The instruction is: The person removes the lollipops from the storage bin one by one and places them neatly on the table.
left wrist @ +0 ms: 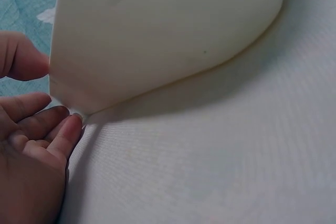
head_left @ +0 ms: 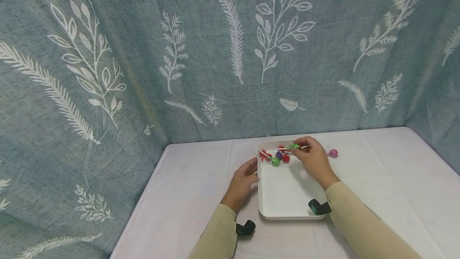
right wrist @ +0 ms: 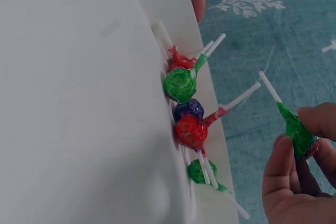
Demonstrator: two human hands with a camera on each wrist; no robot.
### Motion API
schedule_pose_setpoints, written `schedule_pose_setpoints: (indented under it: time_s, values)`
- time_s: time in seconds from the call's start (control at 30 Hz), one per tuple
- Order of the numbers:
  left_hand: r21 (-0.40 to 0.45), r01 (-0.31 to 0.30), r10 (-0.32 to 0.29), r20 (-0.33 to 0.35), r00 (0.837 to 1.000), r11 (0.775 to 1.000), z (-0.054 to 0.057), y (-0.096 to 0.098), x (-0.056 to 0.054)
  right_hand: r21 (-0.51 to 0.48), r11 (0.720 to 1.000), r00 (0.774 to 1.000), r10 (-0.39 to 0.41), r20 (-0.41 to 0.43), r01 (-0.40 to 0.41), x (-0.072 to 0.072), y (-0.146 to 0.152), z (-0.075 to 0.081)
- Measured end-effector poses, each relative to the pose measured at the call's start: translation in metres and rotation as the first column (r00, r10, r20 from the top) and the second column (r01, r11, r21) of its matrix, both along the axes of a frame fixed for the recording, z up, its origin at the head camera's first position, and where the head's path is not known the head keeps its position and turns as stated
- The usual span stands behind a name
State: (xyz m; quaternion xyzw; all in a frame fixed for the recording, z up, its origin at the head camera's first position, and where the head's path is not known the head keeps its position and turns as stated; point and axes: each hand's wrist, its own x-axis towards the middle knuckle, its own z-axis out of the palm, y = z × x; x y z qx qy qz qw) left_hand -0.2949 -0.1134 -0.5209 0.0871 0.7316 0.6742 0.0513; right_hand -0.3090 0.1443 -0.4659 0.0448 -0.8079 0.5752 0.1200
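Observation:
My right hand [head_left: 312,159] pinches a green-wrapped lollipop [right wrist: 300,135] between thumb and fingertips, its white stick jutting free, over the far right part of a shallow white tray [head_left: 287,195]. Several red, green and purple lollipops lie bunched along the tray's far end, among them a green lollipop [head_left: 275,162] and a red lollipop [right wrist: 191,131]. At the tray's left side, my left hand [head_left: 241,183] holds the wall, thumb on one side and fingertips by the lower edge in the left wrist view.
Just outside the tray, right of my right hand, lies a pink lollipop [head_left: 333,153]. A white cloth covers the table [head_left: 201,187]. Behind it hangs a blue-grey curtain [head_left: 223,111] with white leaf prints. Small black cameras sit at both wrists.

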Motion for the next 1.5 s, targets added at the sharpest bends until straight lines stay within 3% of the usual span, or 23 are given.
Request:
schedule_pose_setpoints:
  time_s: [0.63, 1.5]
  values:
    - [-0.009, 0.008, -0.008, 0.004, 1.000, 1.000, 0.001, -0.001, -0.003, 0.040, 0.999, 0.997, 0.011, 0.078, -0.014, 0.003, 0.021, 0.015]
    - [-0.014, -0.011, 0.011, 0.010, 1.000, 1.000, 0.004, 0.004, -0.005, 0.050, 0.998, 0.996, -0.027, 0.090, 0.022, 0.004, 0.055, 0.013]
